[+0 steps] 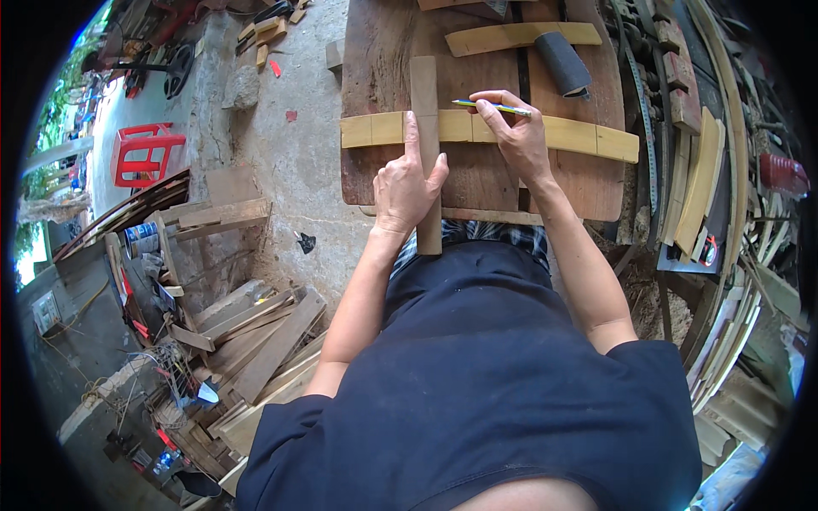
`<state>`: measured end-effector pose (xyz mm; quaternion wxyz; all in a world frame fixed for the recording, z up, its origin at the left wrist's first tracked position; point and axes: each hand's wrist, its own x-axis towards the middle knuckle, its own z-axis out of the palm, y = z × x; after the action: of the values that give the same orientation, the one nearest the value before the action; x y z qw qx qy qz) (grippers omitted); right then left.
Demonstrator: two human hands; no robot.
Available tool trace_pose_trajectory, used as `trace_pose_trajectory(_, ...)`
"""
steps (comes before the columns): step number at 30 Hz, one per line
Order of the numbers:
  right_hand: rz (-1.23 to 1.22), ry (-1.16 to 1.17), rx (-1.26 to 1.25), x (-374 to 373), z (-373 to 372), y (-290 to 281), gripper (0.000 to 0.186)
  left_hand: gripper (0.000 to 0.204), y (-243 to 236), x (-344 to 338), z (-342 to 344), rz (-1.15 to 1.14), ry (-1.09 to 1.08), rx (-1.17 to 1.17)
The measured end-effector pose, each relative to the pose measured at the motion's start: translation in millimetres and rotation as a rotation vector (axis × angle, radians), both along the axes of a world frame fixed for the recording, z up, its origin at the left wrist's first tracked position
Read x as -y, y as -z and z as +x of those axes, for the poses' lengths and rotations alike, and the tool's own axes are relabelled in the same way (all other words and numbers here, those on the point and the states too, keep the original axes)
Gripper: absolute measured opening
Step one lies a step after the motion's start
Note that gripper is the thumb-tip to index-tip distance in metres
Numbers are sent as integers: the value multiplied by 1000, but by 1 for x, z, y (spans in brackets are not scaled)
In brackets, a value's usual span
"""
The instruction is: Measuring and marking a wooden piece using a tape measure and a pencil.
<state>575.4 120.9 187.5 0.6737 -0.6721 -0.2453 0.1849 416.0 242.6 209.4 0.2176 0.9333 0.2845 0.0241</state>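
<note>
wooden tabletop (375, 68) above concrete floor (294, 179): left fingers (411, 136) hold batten (426, 129), right fingers (494, 117) grasp pencil (468, 103).

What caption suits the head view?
Left hand on brown wooden strip crossing curved yellow wooden slat; right hand holding striped pencil.

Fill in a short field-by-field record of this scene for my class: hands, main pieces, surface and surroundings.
Left hand: on a flat brown slat, index finger at its left edge, thumb at its right
Right hand: holding a pencil, tip leftward
Slat position: across a curved yellowish strip
Strip markings: thin crosswise lines
Surface: brown wooden table
Farther back: second curved strip, dark grey cylinder
Lower left: loose boards
</note>
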Motion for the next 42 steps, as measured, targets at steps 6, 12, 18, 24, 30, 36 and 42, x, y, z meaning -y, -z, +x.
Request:
trace_pose_trajectory(6, -178, -52, 60, 0, -3, 0, 21, 88, 4, 0, -1, 9, 5, 32)
trace_pose_trajectory(12, -261, -26, 252, -9, -13, -4, 18, 89, 3, 1, -1, 1, 9, 29)
trace_pose_trajectory(18, -247, 44, 278, -17, -15, 1, 16, 89, 2, 0, 0, 16, 15, 8)
trace_pose_trajectory(24, -244, 79, 370, -20, -19, 0, 16, 89, -1, 0, 1, -27, 5, -20)
trace_pose_trajectory(30, -211, 23, 468, -9, -27, -3, 17, 89, 1, -1, 0, -25, 4, -10)
trace_pose_trajectory(36, -229, 0, 405, -6, -29, -7, 18, 89, 1, 0, 0, -17, 0, -1)
trace_pose_trajectory(42, -201, 25, 362, -7, -29, -3, 18, 88, 2, 0, 1, 9, 15, -4)
